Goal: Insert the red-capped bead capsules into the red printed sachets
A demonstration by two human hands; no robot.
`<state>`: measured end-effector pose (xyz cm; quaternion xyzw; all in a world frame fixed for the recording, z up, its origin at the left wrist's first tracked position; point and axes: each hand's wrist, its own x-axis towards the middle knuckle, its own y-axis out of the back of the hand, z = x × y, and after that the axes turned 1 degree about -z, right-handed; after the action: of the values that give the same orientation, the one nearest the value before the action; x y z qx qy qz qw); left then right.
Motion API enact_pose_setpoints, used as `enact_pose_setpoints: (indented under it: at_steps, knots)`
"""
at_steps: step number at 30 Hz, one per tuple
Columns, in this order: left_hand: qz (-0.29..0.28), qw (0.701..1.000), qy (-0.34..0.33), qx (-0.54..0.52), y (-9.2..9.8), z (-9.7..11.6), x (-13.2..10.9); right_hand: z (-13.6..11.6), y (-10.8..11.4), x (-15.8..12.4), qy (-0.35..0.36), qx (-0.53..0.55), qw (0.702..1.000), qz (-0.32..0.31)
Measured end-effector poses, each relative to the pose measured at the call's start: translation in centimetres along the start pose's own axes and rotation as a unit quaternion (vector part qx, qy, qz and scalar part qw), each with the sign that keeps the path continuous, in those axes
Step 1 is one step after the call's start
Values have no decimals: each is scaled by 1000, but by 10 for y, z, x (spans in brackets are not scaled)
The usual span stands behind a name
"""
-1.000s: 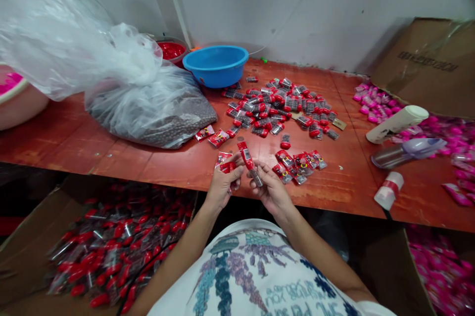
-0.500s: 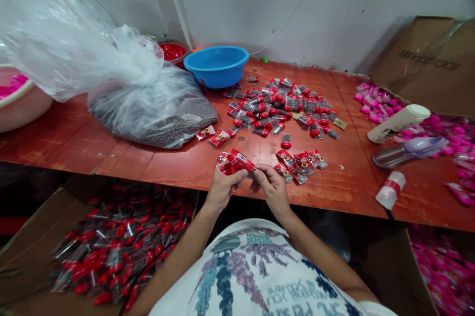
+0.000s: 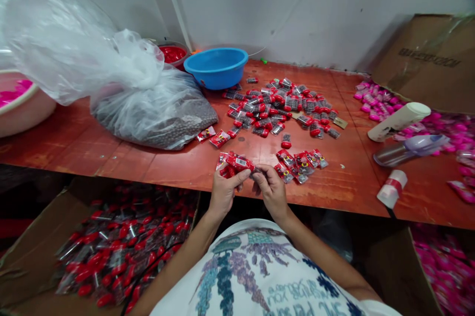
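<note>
At the near edge of the red-brown wooden surface [image 3: 111, 158], both hands meet over one red packet [image 3: 240, 161]. The left hand [image 3: 222, 191] is closed round a small bundle of red packets [image 3: 224, 169] and pinches one end of the top one between thumb and forefinger. The right hand [image 3: 273, 191] grips the other end with its fingertips. The packet lies flat and level between them, likely so the thin, glossy film stays taut.

A loose row of flat packets [image 3: 301, 161] sits just beside the right hand, seemingly kept within easy reach. Farther back lies a heap of filled packets [image 3: 282, 106], clear film with red ends. A crinkled clear plastic bag [image 3: 156, 113] slumps over small brown pellets, and a smooth blue basin [image 3: 216, 66] stands by the wall. Below the edge, a cardboard box [image 3: 122, 249] holds many more.
</note>
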<state>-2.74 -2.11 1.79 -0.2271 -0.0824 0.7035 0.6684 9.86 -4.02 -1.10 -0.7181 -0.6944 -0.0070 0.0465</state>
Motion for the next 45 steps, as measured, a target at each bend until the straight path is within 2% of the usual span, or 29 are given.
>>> enact_pose_setpoints:
  at_steps: [2,7,14,18,21,24,27,30,33,35,38,40,42,45]
  knots:
    - [0,1000,8,-3,1,0,1,0,1,1,2,-5,1000,0]
    - [-20,999,15,-32,3,1,4,-6,0,4,-10,15,998,-55]
    - [15,1000,-16,-7,-4,-1,4,-5,-4,-1,23,-23,999,-14]
    - [13,1000,-9,-9,-6,-1,2,-1,2,-1,114,-103,988,2]
    - [25,1000,6,-11,-6,-4,-1,2,10,2,205,-190,960,11]
    - [47,999,19,-14,-4,-7,-3,3,13,3,241,-244,939,1]
    - [62,998,20,-10,-2,-5,-2,0,9,1,205,-201,958,-22]
    - [45,999,23,-2,1,-1,-1,-4,1,-1,90,-48,995,-15]
    - [15,999,31,6,3,1,-1,-4,-6,-1,-16,98,995,-13]
    - [3,999,39,16,3,1,-1,-3,-8,-1,-10,102,995,-3]
    - [2,999,45,31,2,0,-3,1,-7,-2,52,27,998,21]
    - [3,998,48,41,2,0,-3,3,-4,-1,65,7,998,22]
    - [9,998,47,44,3,0,-2,4,2,2,63,12,998,4]
    - [17,997,47,52,3,-1,-1,2,10,9,59,-2,996,-61]
